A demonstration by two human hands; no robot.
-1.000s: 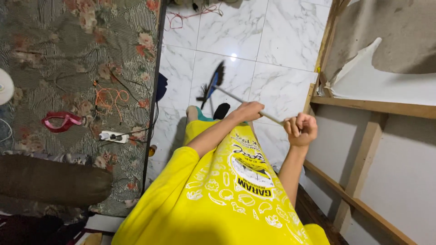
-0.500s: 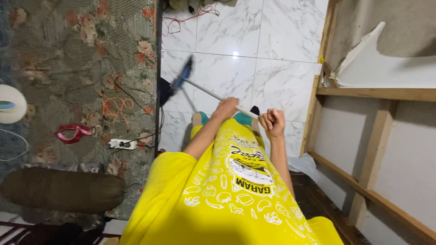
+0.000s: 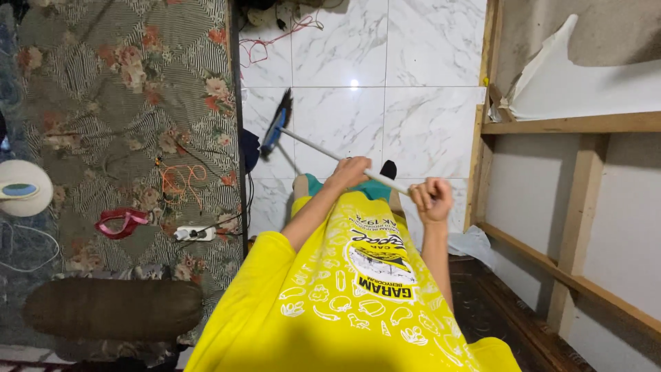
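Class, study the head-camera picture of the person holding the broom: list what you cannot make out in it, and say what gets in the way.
- Broom head, head view: motion-blurred, bristles unclear.
- Broom handle: the stretch under the left hand and the end inside the right hand are hidden by the fingers.
- Feet and legs: mostly covered by the yellow shirt.
- White round object: cut off by the left edge.
- Items at the top edge: cropped, too small to tell.
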